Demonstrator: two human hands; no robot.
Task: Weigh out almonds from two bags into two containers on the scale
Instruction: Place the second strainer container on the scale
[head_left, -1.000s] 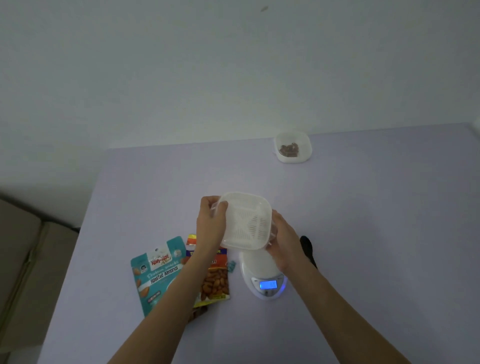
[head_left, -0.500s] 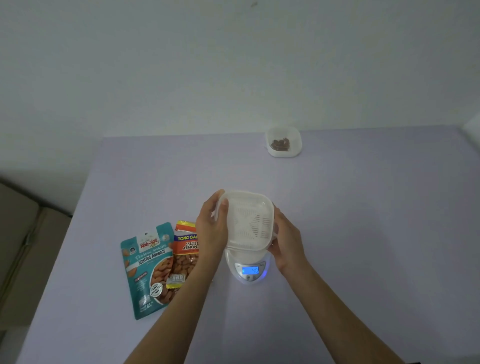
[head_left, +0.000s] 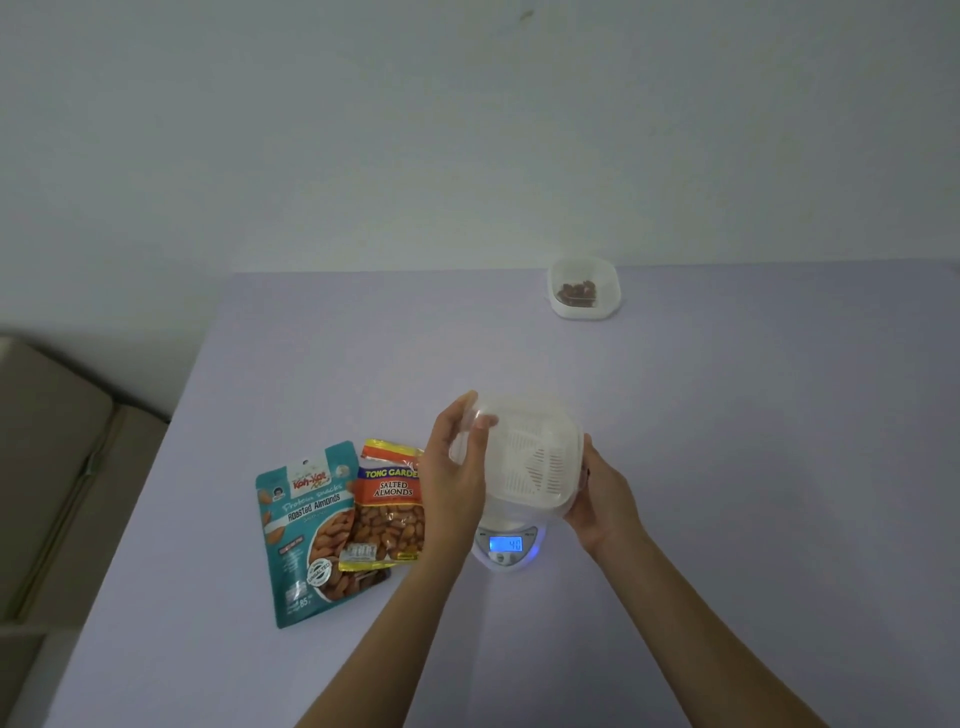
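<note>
White container (head_left: 524, 452), square with rounded corners and a slotted floor, is being held directly over the scale (head_left: 506, 551), near the middle of the table (head_left: 727, 467) and somewhat toward its front edge. Whether its base is being rested on the platform cannot be told. It is being gripped from both sides: the left hand (head_left: 452, 467) is curled round the left rim, thumb over the lip, and the right hand (head_left: 602, 499) is clamped against the right wall. The scale's blue display is being shown lit just below the container.

Two bags are being kept flat just left of the scale, toward the table's left edge: a teal roasted almonds bag (head_left: 306, 530), and a salted almonds bag (head_left: 389, 509) overlapping its right side and partly hidden by the left forearm. A second container (head_left: 584, 312), with a few almonds (head_left: 576, 293) inside, is being kept at the far edge, well apart from the hands. Broad lavender tabletop is being seen between the scale and the right edge, and between the scale and the far edge. A beige sofa (head_left: 52, 467) is being seen beyond the left edge.
</note>
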